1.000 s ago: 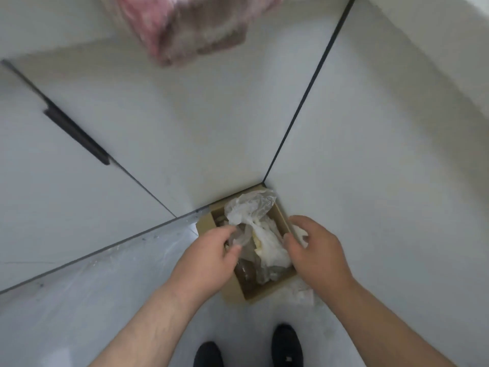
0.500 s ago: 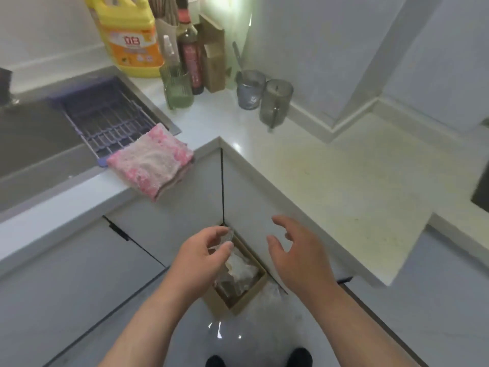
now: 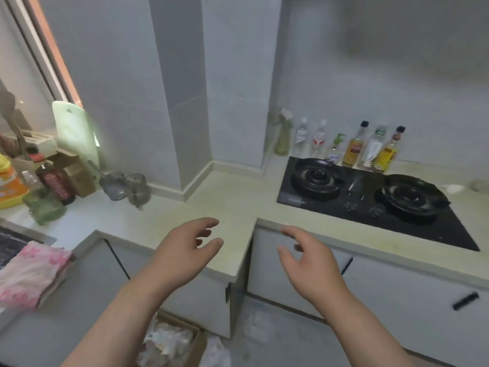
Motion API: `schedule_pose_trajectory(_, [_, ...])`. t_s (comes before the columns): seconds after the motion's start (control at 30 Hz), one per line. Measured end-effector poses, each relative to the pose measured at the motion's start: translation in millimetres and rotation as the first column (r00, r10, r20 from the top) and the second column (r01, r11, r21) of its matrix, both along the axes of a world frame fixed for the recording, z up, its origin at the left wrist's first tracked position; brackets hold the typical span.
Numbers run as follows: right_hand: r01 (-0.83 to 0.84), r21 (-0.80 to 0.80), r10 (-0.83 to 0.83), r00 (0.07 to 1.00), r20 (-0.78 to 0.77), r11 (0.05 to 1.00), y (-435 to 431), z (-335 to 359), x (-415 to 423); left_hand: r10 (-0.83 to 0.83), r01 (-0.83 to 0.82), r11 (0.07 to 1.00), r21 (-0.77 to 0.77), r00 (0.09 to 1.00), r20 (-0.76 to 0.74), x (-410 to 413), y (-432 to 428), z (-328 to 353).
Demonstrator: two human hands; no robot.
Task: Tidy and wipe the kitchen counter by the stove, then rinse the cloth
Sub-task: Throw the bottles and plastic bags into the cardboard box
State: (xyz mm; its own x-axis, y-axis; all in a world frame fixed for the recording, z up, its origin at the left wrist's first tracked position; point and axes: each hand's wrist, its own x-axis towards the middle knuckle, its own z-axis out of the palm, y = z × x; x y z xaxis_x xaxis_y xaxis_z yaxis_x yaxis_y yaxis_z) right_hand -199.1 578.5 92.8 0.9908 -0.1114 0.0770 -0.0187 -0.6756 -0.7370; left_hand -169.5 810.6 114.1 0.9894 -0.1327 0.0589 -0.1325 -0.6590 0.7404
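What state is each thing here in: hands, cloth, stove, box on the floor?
Left hand, open, holding nothing.
Right hand, open, holding nothing.
Pink cloth, folded, lying on the counter edge.
Stove, nothing on it, no flame seen.
Cardboard box, open-topped, full of crumpled waste.

Folded pink cloth overhangs pale counter edge.

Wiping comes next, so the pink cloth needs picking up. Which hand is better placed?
Probably the left hand. The pink cloth lies at the far-left edge of the counter, on that hand's side. The right hand hovers nearer the stove and would have to cross over. Both are empty.
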Motion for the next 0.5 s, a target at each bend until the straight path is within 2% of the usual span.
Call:
schedule_pose_trajectory(0.23, [0.340,0.112,-0.348,0.936,0.053,0.934,-163,27,-114,-0.250,0.251,0.968,-0.002,0.967,0.038,-44,-157,35])
schedule_pose_trajectory(0.5, [0.597,0.085,-0.603,0.792,0.091,0.797,-307,38,-233,-0.479,0.476,0.878,0.056,0.872,0.101,-95,-323,52])
